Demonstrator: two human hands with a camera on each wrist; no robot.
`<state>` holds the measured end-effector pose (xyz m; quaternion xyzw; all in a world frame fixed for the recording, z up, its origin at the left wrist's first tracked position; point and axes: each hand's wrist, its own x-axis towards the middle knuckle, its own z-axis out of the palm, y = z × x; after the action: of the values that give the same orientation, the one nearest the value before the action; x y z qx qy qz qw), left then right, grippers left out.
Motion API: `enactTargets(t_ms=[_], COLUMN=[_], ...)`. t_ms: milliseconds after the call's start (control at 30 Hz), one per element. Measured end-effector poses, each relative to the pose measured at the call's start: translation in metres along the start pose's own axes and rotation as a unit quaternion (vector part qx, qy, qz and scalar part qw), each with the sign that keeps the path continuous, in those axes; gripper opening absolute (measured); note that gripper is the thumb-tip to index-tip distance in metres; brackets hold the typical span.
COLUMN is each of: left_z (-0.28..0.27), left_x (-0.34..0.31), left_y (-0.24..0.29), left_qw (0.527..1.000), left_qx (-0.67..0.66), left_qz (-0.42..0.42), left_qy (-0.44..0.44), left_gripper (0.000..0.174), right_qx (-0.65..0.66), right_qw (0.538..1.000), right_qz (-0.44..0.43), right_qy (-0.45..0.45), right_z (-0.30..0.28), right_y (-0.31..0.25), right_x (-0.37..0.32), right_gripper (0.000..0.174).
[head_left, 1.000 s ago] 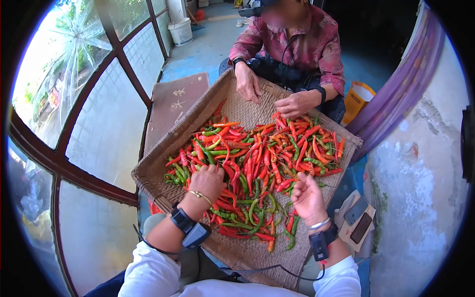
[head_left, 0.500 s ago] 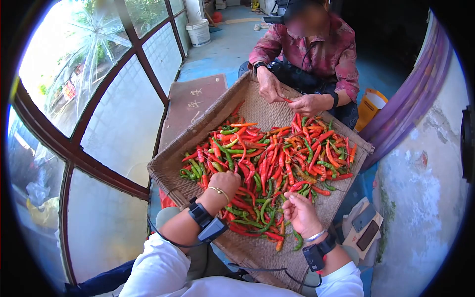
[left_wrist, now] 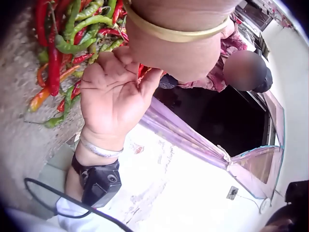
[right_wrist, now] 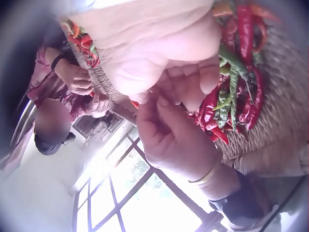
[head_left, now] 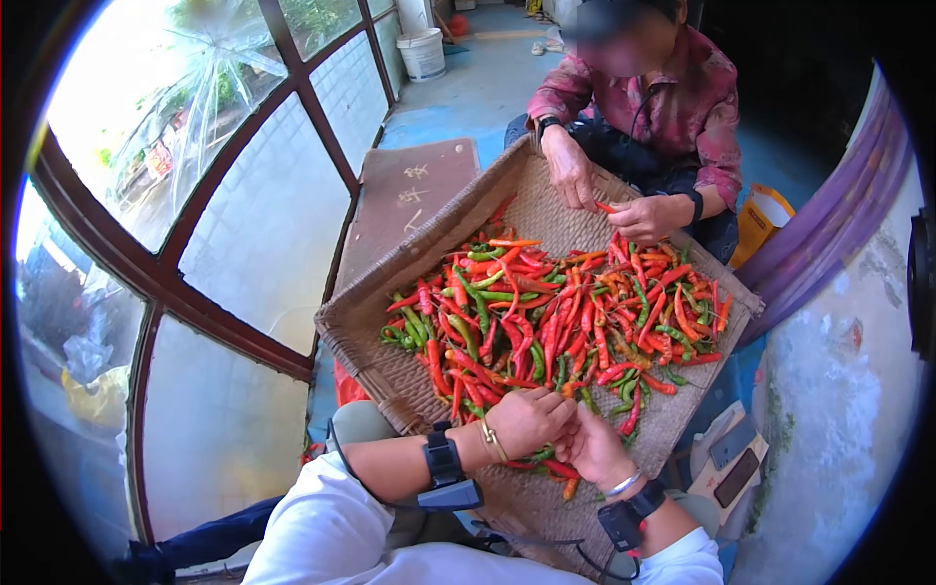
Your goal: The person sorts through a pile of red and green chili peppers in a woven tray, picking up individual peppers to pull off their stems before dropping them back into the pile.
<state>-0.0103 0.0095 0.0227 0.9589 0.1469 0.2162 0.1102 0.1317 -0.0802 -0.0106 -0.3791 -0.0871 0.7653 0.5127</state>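
Observation:
My left hand [head_left: 526, 417] and right hand [head_left: 593, 448] meet over the near part of a woven basket [head_left: 385, 375]. Their fingertips come together around a red chili pepper [left_wrist: 143, 70], of which only a sliver shows between the hands. In the right wrist view, the left thumb and forefinger pinch together against the curled right fingers. Most of the pepper is hidden by fingers. Red, orange and green chili peppers [head_left: 546, 322] lie heaped in the basket beyond the hands, and several lie beneath them.
Across the basket, another person [head_left: 653, 107] holds a red chili between both hands. Framed glass panes [head_left: 258, 214] stand on the left. A purple curtain [head_left: 829, 234] and a wall are on the right, with two phones [head_left: 733, 478] lower down. Cables trail from the wrist cameras.
My left hand has come out of the pepper heap and moved right to meet my right hand. The other person's hands have come together on a red chili. The head view has shifted left.

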Motion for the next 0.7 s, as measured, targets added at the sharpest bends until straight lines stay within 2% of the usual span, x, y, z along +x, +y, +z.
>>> enactTargets(t_ms=[33,67,133,167,200,267,300,333,400,467,500,533,567,600,667,700], left_z=[0.000,-0.001,-0.003,-0.004,-0.004,-0.007,-0.007,-0.008,-0.011,-0.011,-0.008,-0.004,0.000,0.006,0.018,0.021], left_x=[-0.001,-0.002,0.002,0.002,0.001,0.006,0.007,0.008,0.010,0.006,0.000,-0.005,-0.008,-0.010,-0.012,-0.012], left_y=[0.003,0.004,0.003,0.002,0.003,0.003,0.003,0.003,0.000,-0.008,-0.010,-0.014,-0.017,-0.019,-0.019,-0.019], left_qw=[0.998,0.998,0.993,0.991,0.992,0.993,0.995,0.995,0.997,0.996,0.995,0.988,0.977,0.976,0.964,0.970], left_qx=[-0.052,-0.056,-0.076,-0.065,-0.056,-0.040,-0.018,0.008,0.027,0.061,0.063,0.088,0.113,0.114,0.095,0.098], left_qz=[-0.003,-0.005,0.043,0.087,0.096,0.087,0.070,0.048,-0.003,-0.057,-0.064,-0.081,-0.095,-0.097,-0.104,-0.087], left_qy=[0.039,0.036,0.085,0.073,0.054,0.064,0.075,0.085,0.071,-0.037,-0.043,-0.100,-0.157,-0.158,-0.226,-0.205], left_gripper=[0.025,0.025,0.021,0.023,0.022,0.024,0.026,0.028,0.031,0.030,0.030,0.030,0.030,0.030,0.030,0.028], right_qx=[0.024,0.049,0.044,0.048,0.052,0.051,0.026,0.021,0.042,0.087,0.097,0.106,0.105,0.106,0.015,0.007], right_qw=[1.000,0.999,0.998,0.998,0.998,0.998,0.997,0.992,0.986,0.967,0.960,0.951,0.949,0.950,0.973,0.983], right_qz=[-0.003,-0.007,-0.026,-0.020,-0.017,-0.027,-0.049,-0.058,-0.106,-0.209,-0.235,-0.263,-0.267,-0.265,-0.191,-0.151], right_qy=[0.008,0.018,0.038,0.030,0.026,0.038,0.055,0.110,0.121,0.114,0.120,0.127,0.131,0.130,0.129,0.107], right_z=[-0.003,-0.005,0.003,0.002,-0.001,-0.002,-0.006,-0.009,-0.017,-0.020,-0.016,-0.013,-0.011,-0.015,-0.024,-0.022], right_y=[-0.001,-0.001,-0.007,-0.006,-0.006,-0.008,-0.012,-0.018,-0.041,-0.066,-0.077,-0.086,-0.090,-0.088,-0.078,-0.070], right_x=[0.000,0.000,-0.003,-0.003,-0.005,-0.006,-0.006,-0.003,-0.008,-0.013,-0.016,-0.020,-0.022,-0.020,-0.014,-0.014], right_gripper=[0.030,0.031,0.027,0.024,0.022,0.019,0.017,0.016,0.018,0.021,0.022,0.024,0.024,0.024,0.024,0.024])
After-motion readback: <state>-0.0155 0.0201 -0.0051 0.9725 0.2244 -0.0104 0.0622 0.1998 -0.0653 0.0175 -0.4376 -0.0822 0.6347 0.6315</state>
